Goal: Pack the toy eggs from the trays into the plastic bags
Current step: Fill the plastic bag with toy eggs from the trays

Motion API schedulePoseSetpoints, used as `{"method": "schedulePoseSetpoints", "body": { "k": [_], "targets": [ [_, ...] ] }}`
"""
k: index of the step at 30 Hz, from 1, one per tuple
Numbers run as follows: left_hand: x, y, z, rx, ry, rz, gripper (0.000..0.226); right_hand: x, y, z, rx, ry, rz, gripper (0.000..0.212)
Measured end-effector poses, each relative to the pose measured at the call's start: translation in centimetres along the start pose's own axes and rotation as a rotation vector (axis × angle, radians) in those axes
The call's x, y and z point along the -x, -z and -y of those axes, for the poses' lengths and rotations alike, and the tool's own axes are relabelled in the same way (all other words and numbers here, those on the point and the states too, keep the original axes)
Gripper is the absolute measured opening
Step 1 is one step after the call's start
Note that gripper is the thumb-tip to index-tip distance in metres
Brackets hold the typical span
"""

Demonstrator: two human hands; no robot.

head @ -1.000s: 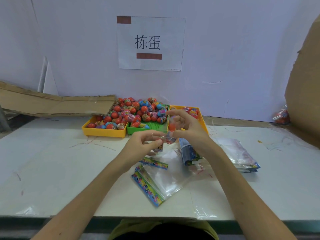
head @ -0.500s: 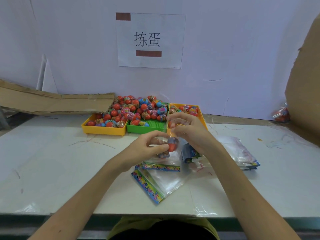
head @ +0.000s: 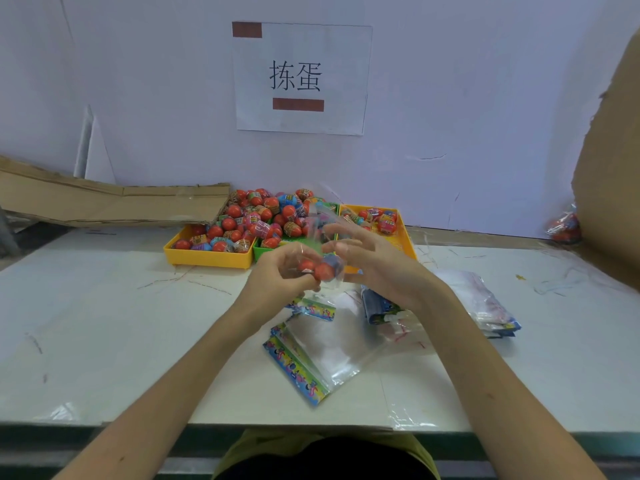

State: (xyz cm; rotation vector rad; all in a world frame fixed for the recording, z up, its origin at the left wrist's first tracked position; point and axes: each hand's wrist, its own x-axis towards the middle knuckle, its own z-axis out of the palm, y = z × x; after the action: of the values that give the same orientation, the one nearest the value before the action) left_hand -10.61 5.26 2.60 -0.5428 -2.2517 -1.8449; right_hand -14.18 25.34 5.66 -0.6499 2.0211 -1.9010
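Left hand [head: 277,275] above the white table [head: 104,323], fingers curled round a small clear plastic bag [head: 323,258] with red toy eggs [head: 323,270] inside — right hand [head: 374,268] beside it, fingers loosely spread, touching the bag's upper part — yellow and green trays [head: 207,259] of eggs behind.

A pale wall [head: 467,81] has a paper sign [head: 301,77] at 12 o'clock. Cardboard [head: 104,202] leans at 9 o'clock on the white worktop [head: 104,323].
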Motion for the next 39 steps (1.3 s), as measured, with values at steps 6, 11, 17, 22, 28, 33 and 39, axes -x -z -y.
{"method": "schedulePoseSetpoints", "body": {
  "k": [6, 11, 17, 22, 28, 33, 39],
  "targets": [
    [-0.2, 0.2, 0.3, 0.046, 0.019, -0.074, 0.009, 0.0, -0.6, -0.2, 0.142, 0.018, 0.073, 0.057],
    [-0.2, 0.1, 0.3, 0.063, 0.018, -0.049, 0.023, -0.4, -0.9, -0.6, 0.132, 0.045, -0.129, 0.017],
    [-0.2, -0.2, 0.2, 0.055, 0.097, 0.005, 0.027, -0.4, -0.8, -0.2, 0.126, 0.15, -0.28, 0.014],
    [0.0, -0.3, 0.1, 0.026, 0.061, 0.052, 0.012, -0.3, -0.8, -0.1, 0.163, 0.228, -0.312, 0.028],
    [0.1, -0.2, -0.3, 0.038, 0.039, 0.028, 0.008, -0.3, -1.0, 0.0, 0.184, 0.149, -0.256, 0.016],
    [0.0, -0.1, -0.3, 0.05, 0.0, -0.047, 0.017, -0.1, -1.3, -0.3, 0.229, 0.156, -0.154, 0.031],
    [-0.3, 0.1, -0.2, 0.119, 0.022, -0.174, 0.016, -0.4, -1.0, -0.3, 0.117, 0.195, -0.223, 0.034]
  ]
}}
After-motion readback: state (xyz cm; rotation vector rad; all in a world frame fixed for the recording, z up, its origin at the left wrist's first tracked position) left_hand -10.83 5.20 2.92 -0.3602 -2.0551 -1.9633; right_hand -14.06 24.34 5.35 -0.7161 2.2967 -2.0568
